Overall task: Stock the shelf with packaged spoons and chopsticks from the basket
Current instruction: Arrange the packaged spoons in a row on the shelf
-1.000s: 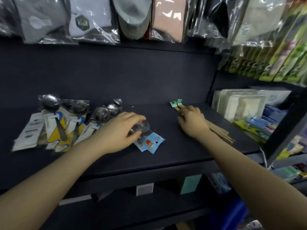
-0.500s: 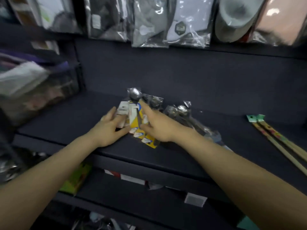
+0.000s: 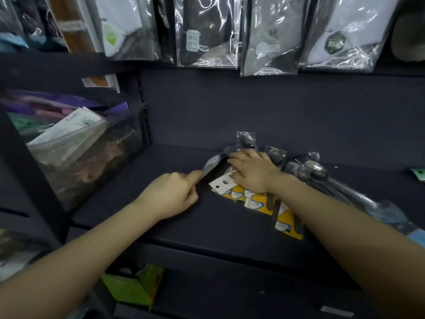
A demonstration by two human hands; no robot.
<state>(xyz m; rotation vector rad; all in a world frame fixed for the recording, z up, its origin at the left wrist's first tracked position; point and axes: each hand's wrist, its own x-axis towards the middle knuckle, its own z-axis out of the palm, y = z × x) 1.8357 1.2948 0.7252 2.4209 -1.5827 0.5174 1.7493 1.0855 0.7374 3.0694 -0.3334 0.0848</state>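
Note:
Several packaged spoons with yellow and white cards (image 3: 257,202) lie fanned on the dark shelf (image 3: 207,224). My right hand (image 3: 253,173) rests palm down on top of them, fingers spread. My left hand (image 3: 171,194) is just left of the pile, pinching the edge of one spoon packet (image 3: 211,165) and lifting it. More spoons in clear bags (image 3: 312,171) lie to the right of the pile. A green tag of the chopstick packs (image 3: 419,173) shows at the far right edge. The basket is out of view.
Bagged socks (image 3: 208,35) hang from the rail above the shelf. A neighbouring bay at the left holds bagged goods behind a clear front (image 3: 80,148). A green box (image 3: 133,286) sits on the lower shelf. Bare shelf surface lies left of the pile.
The view has swung left. My left hand has shifted from lying on the pile to pinching one packet's edge at the pile's left side. My right hand stays pressed on the spoons.

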